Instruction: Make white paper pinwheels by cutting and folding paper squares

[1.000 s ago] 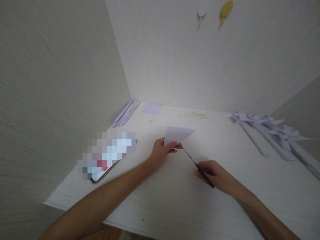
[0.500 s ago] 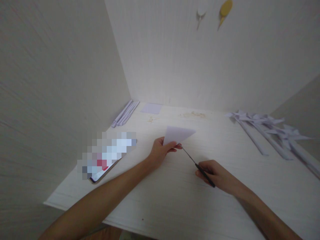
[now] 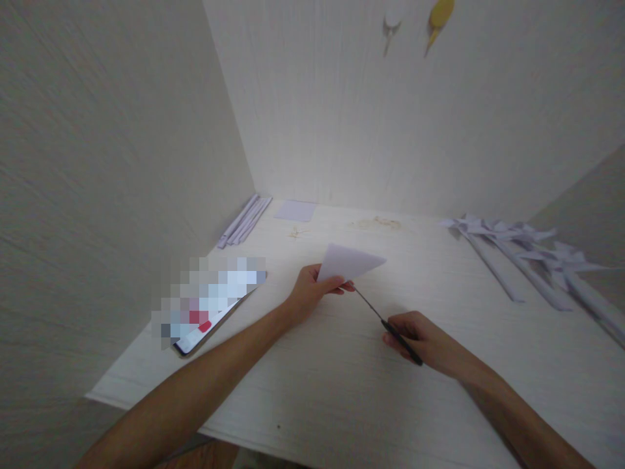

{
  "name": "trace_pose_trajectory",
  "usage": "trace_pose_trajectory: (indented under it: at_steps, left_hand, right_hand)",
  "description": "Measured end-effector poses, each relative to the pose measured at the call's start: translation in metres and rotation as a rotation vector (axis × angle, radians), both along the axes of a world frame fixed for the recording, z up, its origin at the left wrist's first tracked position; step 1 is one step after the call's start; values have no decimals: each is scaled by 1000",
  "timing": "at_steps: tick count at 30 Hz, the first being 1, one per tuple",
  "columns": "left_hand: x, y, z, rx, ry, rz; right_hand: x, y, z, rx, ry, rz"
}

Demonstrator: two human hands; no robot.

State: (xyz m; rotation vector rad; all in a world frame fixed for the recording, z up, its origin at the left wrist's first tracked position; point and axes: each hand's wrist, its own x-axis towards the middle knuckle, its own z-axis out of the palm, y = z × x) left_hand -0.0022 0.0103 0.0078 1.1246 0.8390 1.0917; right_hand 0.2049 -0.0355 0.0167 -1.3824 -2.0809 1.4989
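Note:
My left hand (image 3: 312, 293) pinches the lower corner of a pale lilac folded paper triangle (image 3: 350, 262) and holds it up above the white table (image 3: 342, 378). My right hand (image 3: 422, 340) is closed round the black handles of a thin pair of scissors (image 3: 385, 319). The blades point up and left, and their tips meet the paper's lower edge right beside my left fingers.
A phone (image 3: 209, 312) lies at the left of the table. Folded paper strips (image 3: 244, 220) and a small paper square (image 3: 295, 210) lie at the back left. Several paper pinwheels on sticks (image 3: 527, 254) lie at the right. Walls enclose the table's left and back.
The paper triangle has tilted and risen slightly in my left hand. The scissors and my right hand have hardly moved.

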Motion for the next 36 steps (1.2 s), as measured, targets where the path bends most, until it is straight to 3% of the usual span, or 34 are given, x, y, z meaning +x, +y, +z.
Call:
trace_pose_trajectory:
  at_steps: [24, 29, 33, 36]
  left_hand:
    - [2, 0, 1, -24, -11, 8]
    - [1, 2, 0, -49, -2, 106]
    - [0, 4, -1, -71, -14, 199]
    - [2, 2, -1, -61, 1, 164]
  right_hand:
    - [0, 0, 2, -21, 35, 10]
    - [0, 0, 3, -9, 63, 8]
    - [-8, 2, 0, 17, 235, -142]
    - [-17, 4, -5, 71, 480, -451]
